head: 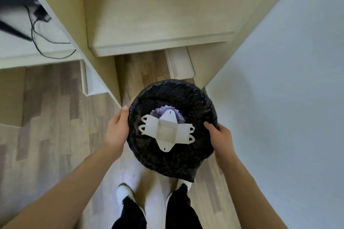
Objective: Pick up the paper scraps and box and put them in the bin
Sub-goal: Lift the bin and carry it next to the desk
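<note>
A round bin (pixel 195 98) lined with a black plastic bag sits low in the middle of the head view. Inside it lies a flattened white cardboard box (pixel 166 130), unfolded into a cross shape. Under the box, crumpled pale purple paper scraps (pixel 163 110) show at the far side. My left hand (pixel 117 128) presses against the bin's left side, fingers wrapped on the rim. My right hand (pixel 219 134) grips the right rim. Both hands hold the bin between them above the floor.
A beige wooden cabinet (pixel 158 24) rises straight ahead, with a white wall (pixel 288 80) on the right. A white desk (pixel 37 48) with a black cable is at the upper left. My feet in white socks (pixel 123 192) stand on the wood floor below the bin.
</note>
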A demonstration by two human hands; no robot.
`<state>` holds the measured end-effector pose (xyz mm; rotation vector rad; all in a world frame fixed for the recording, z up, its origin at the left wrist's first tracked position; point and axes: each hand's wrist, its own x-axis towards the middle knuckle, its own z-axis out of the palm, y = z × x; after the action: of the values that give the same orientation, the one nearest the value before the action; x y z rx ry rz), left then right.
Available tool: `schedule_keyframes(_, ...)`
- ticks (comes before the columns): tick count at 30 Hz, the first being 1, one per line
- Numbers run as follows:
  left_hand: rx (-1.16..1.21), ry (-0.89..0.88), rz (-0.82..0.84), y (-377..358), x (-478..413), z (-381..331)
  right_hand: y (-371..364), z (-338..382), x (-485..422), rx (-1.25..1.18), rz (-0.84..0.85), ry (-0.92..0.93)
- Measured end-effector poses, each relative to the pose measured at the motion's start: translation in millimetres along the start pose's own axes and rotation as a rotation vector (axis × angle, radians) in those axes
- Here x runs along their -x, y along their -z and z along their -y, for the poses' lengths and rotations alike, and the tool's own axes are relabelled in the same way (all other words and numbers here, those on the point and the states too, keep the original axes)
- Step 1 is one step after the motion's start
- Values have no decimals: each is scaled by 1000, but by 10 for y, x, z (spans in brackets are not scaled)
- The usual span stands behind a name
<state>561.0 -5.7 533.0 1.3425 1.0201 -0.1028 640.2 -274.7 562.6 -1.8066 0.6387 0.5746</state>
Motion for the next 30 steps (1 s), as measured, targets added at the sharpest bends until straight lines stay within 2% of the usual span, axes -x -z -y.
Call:
schedule_keyframes(6,-53,-171,59,-912,531,-466,905,39,44,-165,-71,46)
schedule_keyframes(14,-42,-126,100,-1799,549,-504,1745,279,-512,-194,-88,103)
schedule_keyframes(22,-65,-135,82,-2282,-317,-721,1642,654,-1493,-119,-76,78)
schedule_keyframes(30,-151,41,179,-2743,-1446,-779,1362,877,-2732,-11,-68,-35)
